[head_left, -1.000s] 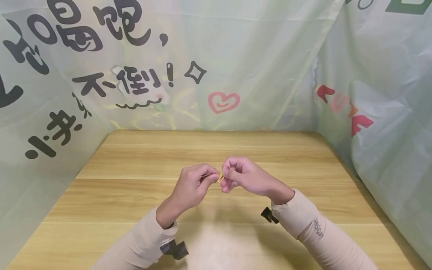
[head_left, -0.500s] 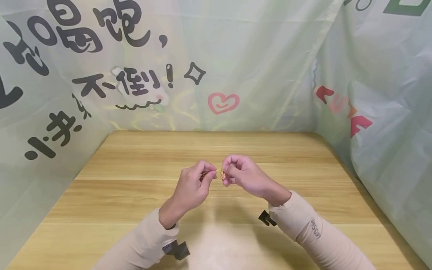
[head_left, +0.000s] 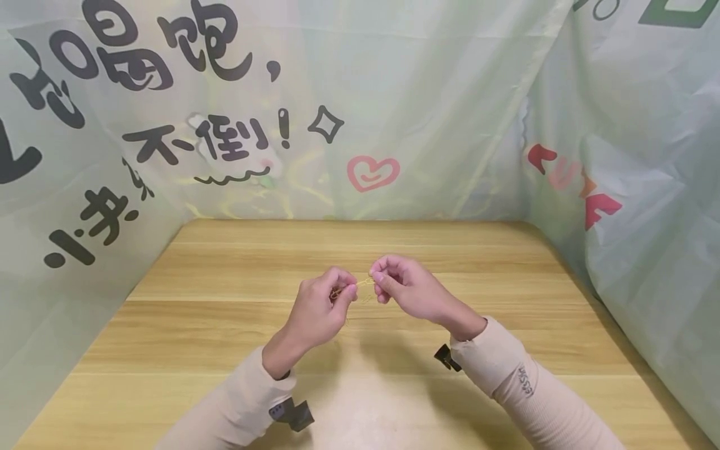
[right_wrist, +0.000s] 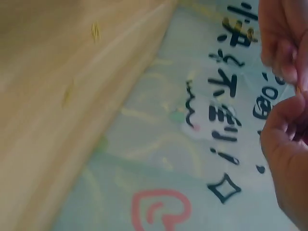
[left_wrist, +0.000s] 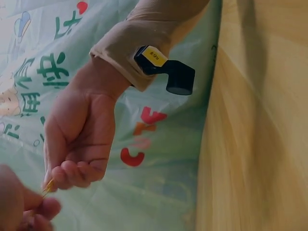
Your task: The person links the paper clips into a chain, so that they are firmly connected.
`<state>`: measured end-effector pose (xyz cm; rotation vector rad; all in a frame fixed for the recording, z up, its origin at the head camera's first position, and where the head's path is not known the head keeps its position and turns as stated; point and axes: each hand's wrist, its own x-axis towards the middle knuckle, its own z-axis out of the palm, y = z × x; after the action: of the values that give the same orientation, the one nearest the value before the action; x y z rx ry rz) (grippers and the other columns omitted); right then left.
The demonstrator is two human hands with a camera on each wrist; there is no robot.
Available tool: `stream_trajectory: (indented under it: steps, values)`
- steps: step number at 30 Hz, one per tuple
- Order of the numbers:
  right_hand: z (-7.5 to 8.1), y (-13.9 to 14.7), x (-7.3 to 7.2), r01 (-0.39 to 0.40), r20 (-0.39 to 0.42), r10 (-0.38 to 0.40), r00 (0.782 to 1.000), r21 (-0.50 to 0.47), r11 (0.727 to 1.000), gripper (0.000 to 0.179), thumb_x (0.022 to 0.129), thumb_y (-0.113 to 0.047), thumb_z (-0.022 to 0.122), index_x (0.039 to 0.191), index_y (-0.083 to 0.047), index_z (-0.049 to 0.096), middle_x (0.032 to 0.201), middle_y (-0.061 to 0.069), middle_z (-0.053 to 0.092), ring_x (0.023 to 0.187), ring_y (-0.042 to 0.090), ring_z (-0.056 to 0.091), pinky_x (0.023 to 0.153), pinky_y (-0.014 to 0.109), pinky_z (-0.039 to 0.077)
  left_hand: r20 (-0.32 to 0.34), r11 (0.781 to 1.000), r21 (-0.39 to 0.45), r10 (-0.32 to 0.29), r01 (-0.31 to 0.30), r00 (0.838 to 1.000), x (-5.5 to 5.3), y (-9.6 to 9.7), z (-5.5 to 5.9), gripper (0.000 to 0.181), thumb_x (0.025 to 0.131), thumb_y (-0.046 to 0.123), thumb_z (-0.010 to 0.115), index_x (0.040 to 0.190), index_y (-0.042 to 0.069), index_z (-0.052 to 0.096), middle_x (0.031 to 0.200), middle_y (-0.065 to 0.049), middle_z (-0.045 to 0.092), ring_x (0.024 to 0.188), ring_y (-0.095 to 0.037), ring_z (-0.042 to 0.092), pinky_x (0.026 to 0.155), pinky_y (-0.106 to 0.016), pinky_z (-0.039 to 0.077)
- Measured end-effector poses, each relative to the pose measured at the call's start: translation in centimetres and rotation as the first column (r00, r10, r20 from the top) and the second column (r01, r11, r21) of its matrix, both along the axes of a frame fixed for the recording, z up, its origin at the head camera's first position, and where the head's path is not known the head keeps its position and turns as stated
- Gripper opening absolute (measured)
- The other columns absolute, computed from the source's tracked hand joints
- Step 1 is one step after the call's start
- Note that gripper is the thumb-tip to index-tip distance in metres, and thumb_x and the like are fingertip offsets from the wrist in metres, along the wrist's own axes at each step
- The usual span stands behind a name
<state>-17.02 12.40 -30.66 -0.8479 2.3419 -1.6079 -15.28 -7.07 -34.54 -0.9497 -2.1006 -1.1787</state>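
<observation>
Yellow wire paper clips (head_left: 364, 282) span the small gap between my two hands, above the table. The fingertips and thumb of my left hand (head_left: 320, 306) pinch one side; more yellow wire shows inside that hand. My right hand (head_left: 413, 290) pinches the other side between thumb and forefinger. A bit of the yellow clip (left_wrist: 49, 185) sticks out at the right hand's fingertips in the left wrist view. In the right wrist view, linked clips (right_wrist: 250, 33) hang beside my left hand, and fingers hide most of the joined part.
On the wooden table (head_left: 225, 350) lie loose yellow paper clips (right_wrist: 95, 32), blurred in the right wrist view. A printed cloth (head_left: 439, 112) closes off the back and both sides. Each sleeve carries a small black camera (head_left: 291, 414).
Both hands have risen a little, and their fingertips have drawn slightly apart. The clip that hung as a loop by the right fingertips now stretches nearly straight between the hands.
</observation>
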Motion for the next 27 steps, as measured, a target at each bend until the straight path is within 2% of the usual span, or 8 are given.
stream_trajectory:
  steps: [2, 5, 8, 12, 15, 17, 22, 27]
  values:
    - [0.2, 0.0, -0.3, 0.017, -0.140, -0.011, 0.990, 0.046, 0.999, 0.004, 0.098, -0.001, 0.054, 0.099, 0.001, 0.057, 0.074, 0.004, 0.058, 0.064, 0.017, 0.056, 0.061, 0.028, 0.050, 0.094, 0.999, -0.014, -0.047, 0.049, 0.994, -0.1, -0.3, 0.0, 0.010, 0.090, -0.002, 0.061, 0.099, -0.002, 0.061, 0.067, -0.001, 0.064, 0.049, -0.001, 0.046, 0.044, -0.020, 0.038]
    - [0.7, -0.1, -0.7, -0.006, -0.351, 0.039, 0.936, 0.093, 0.996, 0.006, 0.093, 0.002, 0.060, 0.097, -0.002, 0.058, 0.072, -0.002, 0.060, 0.060, 0.012, 0.054, 0.057, 0.028, 0.047, 0.221, 0.994, -0.034, -0.093, 0.103, 0.971, -0.1, -0.6, 0.1, 0.017, 0.095, 0.007, 0.058, 0.111, 0.002, 0.062, 0.061, 0.003, 0.062, 0.045, 0.001, 0.045, 0.042, -0.021, 0.037]
    - [1.1, -0.5, -1.0, -0.046, -0.437, 0.083, 0.896, 0.093, 0.995, 0.009, 0.091, 0.002, 0.064, 0.096, -0.003, 0.059, 0.072, -0.005, 0.062, 0.059, 0.010, 0.055, 0.055, 0.027, 0.046, 0.295, 0.993, -0.032, -0.100, 0.114, 0.950, -0.1, -0.6, 0.1, 0.012, 0.099, 0.012, 0.054, 0.107, 0.007, 0.063, 0.058, 0.004, 0.060, 0.042, -0.002, 0.046, 0.039, -0.022, 0.036]
    - [0.8, -1.1, -2.5, -0.061, -0.323, 0.058, 0.945, 0.001, 0.998, 0.004, 0.095, -0.001, 0.058, 0.096, 0.003, 0.058, 0.075, 0.003, 0.062, 0.066, 0.020, 0.059, 0.062, 0.032, 0.051, 0.366, 0.996, 0.048, -0.091, 0.079, 0.926, -0.1, -0.6, 0.0, 0.011, 0.099, 0.009, 0.053, 0.095, 0.007, 0.063, 0.068, -0.003, 0.066, 0.054, -0.014, 0.059, 0.048, -0.027, 0.049]
    - [-0.9, -1.0, -4.9, -0.004, -0.243, 0.030, 0.970, 0.106, 0.994, 0.011, 0.098, -0.007, 0.055, 0.098, 0.003, 0.061, 0.078, 0.006, 0.062, 0.069, 0.022, 0.059, 0.064, 0.034, 0.053, 0.399, 0.991, 0.122, -0.103, 0.058, 0.911, -0.1, -0.9, 0.1, 0.012, 0.098, 0.007, 0.054, 0.096, 0.003, 0.065, 0.081, -0.010, 0.069, 0.071, -0.023, 0.066, 0.064, -0.032, 0.055]
    - [-2.4, -0.9, -6.4, 0.020, -0.212, 0.053, 0.976, 0.332, 0.943, 0.016, 0.097, -0.013, 0.058, 0.103, 0.001, 0.064, 0.085, 0.007, 0.064, 0.075, 0.023, 0.061, 0.067, 0.036, 0.053, 0.406, 0.987, 0.150, -0.116, 0.060, 0.906, -0.1, -1.0, 0.4, 0.013, 0.098, 0.006, 0.055, 0.095, 0.001, 0.066, 0.088, -0.011, 0.069, 0.081, -0.025, 0.067, 0.074, -0.034, 0.056]
    - [-6.2, -1.3, -8.3, -0.050, -0.112, 0.193, 0.975, 0.732, 0.680, 0.027, 0.089, -0.013, 0.070, 0.113, -0.005, 0.063, 0.090, 0.008, 0.064, 0.079, 0.019, 0.059, 0.072, 0.035, 0.051, 0.435, 0.967, 0.232, -0.199, 0.104, 0.878, 0.3, -1.1, 0.8, 0.015, 0.098, 0.003, 0.053, 0.094, -0.003, 0.066, 0.092, -0.013, 0.068, 0.090, -0.024, 0.066, 0.085, -0.034, 0.053]
    - [-8.9, -1.9, -9.0, -0.005, -0.192, 0.226, 0.955, 0.752, 0.660, 0.012, 0.082, 0.000, 0.070, 0.084, -0.009, 0.063, 0.072, -0.001, 0.057, 0.066, 0.013, 0.049, 0.063, 0.028, 0.046, 0.454, 0.939, 0.308, -0.288, 0.155, 0.843, 0.6, -0.9, 1.1, 0.018, 0.100, 0.002, 0.048, 0.092, -0.007, 0.062, 0.091, -0.017, 0.066, 0.089, -0.026, 0.065, 0.086, -0.036, 0.053]
